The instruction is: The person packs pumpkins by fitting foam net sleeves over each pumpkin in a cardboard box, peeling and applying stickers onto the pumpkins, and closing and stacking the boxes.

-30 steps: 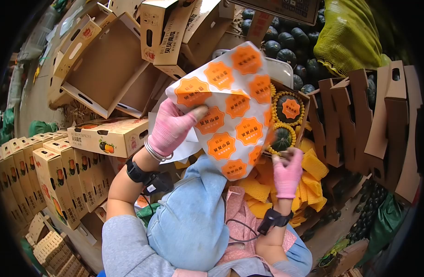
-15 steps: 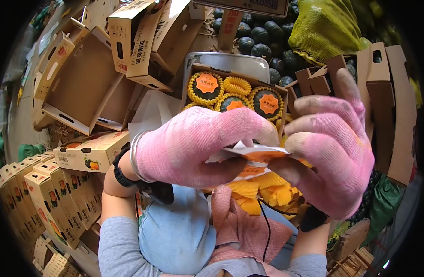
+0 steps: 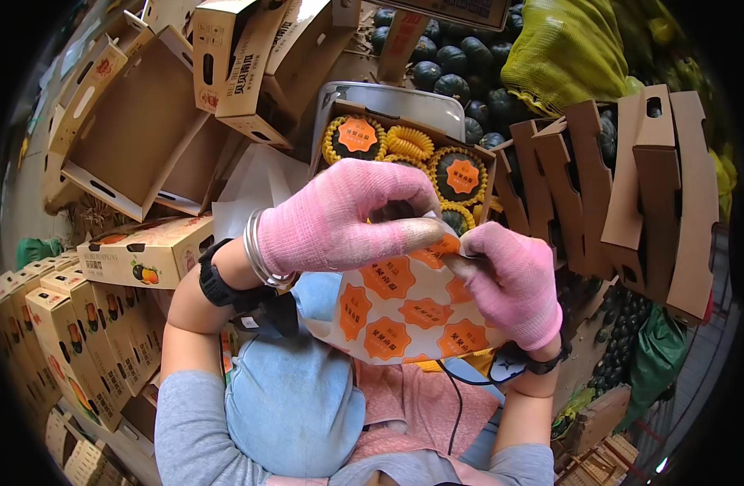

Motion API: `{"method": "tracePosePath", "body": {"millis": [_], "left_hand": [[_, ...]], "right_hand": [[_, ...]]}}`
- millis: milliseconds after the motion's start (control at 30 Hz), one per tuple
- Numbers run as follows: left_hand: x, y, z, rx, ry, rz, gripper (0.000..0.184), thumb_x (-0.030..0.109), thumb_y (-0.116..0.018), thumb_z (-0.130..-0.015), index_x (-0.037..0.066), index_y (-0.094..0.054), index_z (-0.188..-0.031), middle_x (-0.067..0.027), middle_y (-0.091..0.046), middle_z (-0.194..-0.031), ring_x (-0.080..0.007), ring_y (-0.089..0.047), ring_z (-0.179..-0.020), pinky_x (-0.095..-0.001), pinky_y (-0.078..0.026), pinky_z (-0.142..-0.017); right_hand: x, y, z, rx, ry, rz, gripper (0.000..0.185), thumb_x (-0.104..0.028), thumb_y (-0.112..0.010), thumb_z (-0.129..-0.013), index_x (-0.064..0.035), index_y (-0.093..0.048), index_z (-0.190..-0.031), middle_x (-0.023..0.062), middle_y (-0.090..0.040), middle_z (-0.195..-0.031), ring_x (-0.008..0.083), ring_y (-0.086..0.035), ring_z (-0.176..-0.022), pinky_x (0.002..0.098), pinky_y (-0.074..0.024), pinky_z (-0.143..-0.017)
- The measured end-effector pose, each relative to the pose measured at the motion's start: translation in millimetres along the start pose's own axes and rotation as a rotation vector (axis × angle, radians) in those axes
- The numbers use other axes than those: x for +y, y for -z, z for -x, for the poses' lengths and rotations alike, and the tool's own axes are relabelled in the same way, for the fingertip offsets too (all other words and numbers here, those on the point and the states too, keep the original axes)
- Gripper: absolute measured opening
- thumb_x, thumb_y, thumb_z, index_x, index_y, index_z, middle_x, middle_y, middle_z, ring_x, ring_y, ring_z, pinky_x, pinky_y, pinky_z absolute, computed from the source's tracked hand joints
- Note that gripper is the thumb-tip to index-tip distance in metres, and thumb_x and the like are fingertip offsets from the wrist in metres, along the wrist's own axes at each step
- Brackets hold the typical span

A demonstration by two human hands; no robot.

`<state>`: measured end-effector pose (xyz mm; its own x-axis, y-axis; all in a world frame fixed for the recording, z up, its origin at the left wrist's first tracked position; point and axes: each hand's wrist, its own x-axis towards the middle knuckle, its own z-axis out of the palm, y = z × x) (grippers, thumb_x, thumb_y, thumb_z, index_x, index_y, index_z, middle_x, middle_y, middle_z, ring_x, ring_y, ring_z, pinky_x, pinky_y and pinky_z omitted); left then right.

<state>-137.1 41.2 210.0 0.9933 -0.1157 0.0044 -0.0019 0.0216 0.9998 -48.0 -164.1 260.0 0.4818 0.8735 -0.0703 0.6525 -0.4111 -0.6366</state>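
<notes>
though sticker sheet visible, top unclear

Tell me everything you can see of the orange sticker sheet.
The sticker sheet is whitish, thin and paper-like, printed with scalloped orange labels bearing dark characters. The left hand and right hand pinch its upper edge, partly covering it. It hangs slightly curved, printed side facing the camera, in front of pink cloth.

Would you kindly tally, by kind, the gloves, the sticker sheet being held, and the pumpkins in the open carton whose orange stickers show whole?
Pink gloves: 2
Sticker sheet: 1
Pumpkins with whole orange stickers showing: 2
Total: 5
</notes>
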Motion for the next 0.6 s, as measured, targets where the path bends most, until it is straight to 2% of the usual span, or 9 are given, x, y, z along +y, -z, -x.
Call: {"method": "tracePosePath", "body": {"millis": [33,100,133,233,400,500,533,567,600], "left_hand": [[-4,-1,-1,-0.012,-0.024,-0.030,0.010,0.008,-0.060,-0.089,-0.002,-0.062,-0.091,-0.0012,-0.058,-0.077,-0.0058,-0.050,-0.071,-0.0230,-0.043,-0.064],[-10,1,-1,-0.035,0.093,0.101,0.011,0.009,-0.060,-0.089,-0.002,-0.062,-0.091,-0.0006,-0.058,-0.078,-0.0057,-0.051,-0.072,-0.0228,-0.044,-0.064],[-13,2,-1,-0.045,0.149,0.165,0.011,0.009,-0.060,-0.089,-0.002,-0.062,-0.091,-0.0003,-0.058,-0.079,-0.0057,-0.051,-0.072,-0.0227,-0.044,-0.064],[-29,0,-3,-0.077,0.157,0.373,0.021,0.019,-0.059,-0.088,-0.001,-0.064,-0.088,0.0009,-0.056,-0.071,-0.0067,-0.049,-0.064,-0.0233,-0.042,-0.057],[-43,5,-2,-0.217,0.415,0.561,0.019,0.018,-0.058,-0.088,0.001,-0.067,-0.083,0.0011,-0.061,-0.069,-0.0050,-0.053,-0.063,-0.0209,-0.043,-0.058],[-57,-2,0,-0.280,0.370,0.557,0.018,0.018,-0.059,-0.087,0.002,-0.067,-0.082,0.0024,-0.060,-0.068,-0.0048,-0.051,-0.061,-0.0206,-0.042,-0.056],[-64,-5,1,-0.305,0.389,0.526,0.016,0.015,-0.059,-0.087,0.000,-0.065,-0.084,0.0021,-0.058,-0.070,-0.0053,-0.051,-0.064,-0.0216,-0.043,-0.060],[-67,-7,2,-0.333,0.401,0.505,0.016,0.016,-0.058,-0.088,0.001,-0.065,-0.083,0.0036,-0.057,-0.071,-0.0036,-0.049,-0.066,-0.0209,-0.042,-0.059],[-73,-8,3,-0.351,0.432,0.468,0.018,0.018,-0.059,-0.087,0.002,-0.065,-0.082,0.0015,-0.058,-0.069,-0.0056,-0.050,-0.065,-0.0229,-0.043,-0.060]], "right_hand": [[3,-4,0,0.008,0.015,-0.001,0.017,-0.003,-0.068,-0.072,-0.0059,-0.057,-0.084,0.0112,-0.058,-0.072,0.0320,-0.059,-0.066,0.0368,-0.0468,-0.058],[13,-12,2,0.028,0.040,-0.009,0.017,-0.002,-0.068,-0.072,-0.0059,-0.057,-0.085,0.0112,-0.059,-0.074,0.0319,-0.060,-0.067,0.0367,-0.0471,-0.058],[20,-15,0,0.066,0.119,0.009,0.018,0.000,-0.067,-0.071,-0.0058,-0.058,-0.086,0.0105,-0.061,-0.078,0.0313,-0.060,-0.069,0.0363,-0.0480,-0.060],[40,-26,-6,0.129,0.175,-0.106,0.019,0.003,-0.066,-0.070,-0.0053,-0.060,-0.086,0.0106,-0.061,-0.079,0.0309,-0.061,-0.071,0.0356,-0.0492,-0.062],[48,-38,-8,0.069,0.110,-0.254,0.020,0.005,-0.068,-0.072,-0.0038,-0.062,-0.089,0.0110,-0.060,-0.074,0.0300,-0.062,-0.066,0.0313,-0.0493,-0.059],[35,-49,-5,0.141,-0.001,-0.445,0.021,0.003,-0.069,-0.074,-0.0034,-0.064,-0.092,0.0111,-0.060,-0.074,0.0295,-0.061,-0.065,0.0307,-0.0485,-0.058],[36,-52,-4,0.133,-0.034,-0.472,0.023,0.002,-0.070,-0.075,-0.0041,-0.065,-0.096,0.0097,-0.061,-0.075,0.0285,-0.061,-0.064,0.0321,-0.0483,-0.058],[39,-54,-5,0.100,0.086,-0.388,0.024,0.002,-0.070,-0.074,-0.0048,-0.065,-0.097,0.0086,-0.061,-0.075,0.0279,-0.060,-0.064,0.0327,-0.0485,-0.058],[44,-53,-6,0.069,0.205,-0.301,0.026,0.002,-0.070,-0.073,-0.0054,-0.065,-0.097,0.0075,-0.062,-0.076,0.0274,-0.060,-0.065,0.0332,-0.0487,-0.059]]}}
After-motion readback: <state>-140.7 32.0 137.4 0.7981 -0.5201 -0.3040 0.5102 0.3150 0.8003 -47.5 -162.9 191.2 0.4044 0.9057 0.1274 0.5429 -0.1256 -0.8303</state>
